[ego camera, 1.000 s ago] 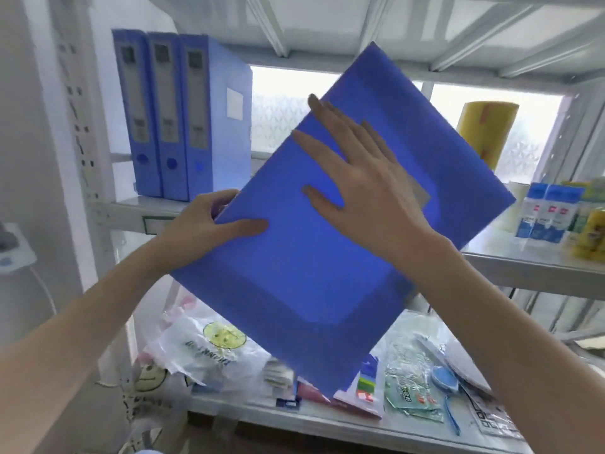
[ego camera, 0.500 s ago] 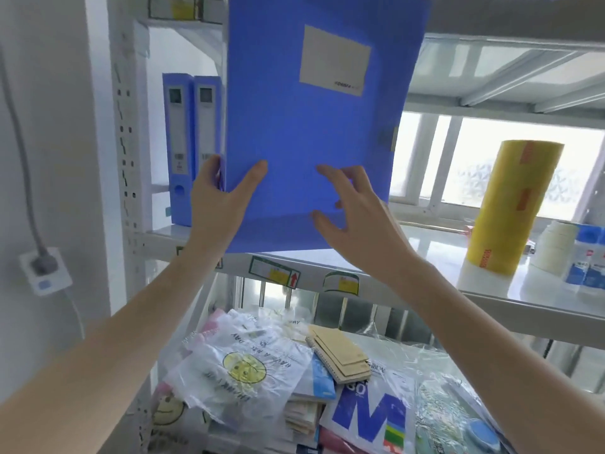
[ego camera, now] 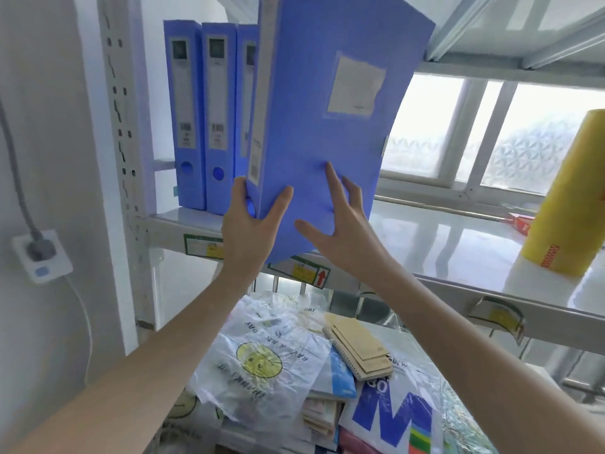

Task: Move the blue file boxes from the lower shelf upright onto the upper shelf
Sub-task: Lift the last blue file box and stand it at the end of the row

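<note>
A blue file box [ego camera: 324, 132] with a grey label patch is held nearly upright, its bottom corner hanging just over the front edge of the upper shelf [ego camera: 442, 244]. My left hand [ego camera: 250, 237] grips its spine at the lower left corner, thumb on the broad face. My right hand [ego camera: 340, 234] presses spread fingers flat against that face. Three blue file boxes stand upright at the shelf's left end: one [ego camera: 183, 116], a second [ego camera: 217, 116], and a third [ego camera: 245, 103] partly hidden behind the held box.
A yellow roll [ego camera: 566, 198] stands at the right on the upper shelf. Below, the lower shelf holds a smiley plastic bag [ego camera: 262, 358], brown notebooks [ego camera: 360, 348] and printed packets [ego camera: 393, 417]. A perforated post [ego camera: 121, 126] and a wall socket [ego camera: 42, 253] are at left.
The file box has gone from tilted and low to upright and up by the standing boxes. The view has shifted left. Both hands stayed on it.
</note>
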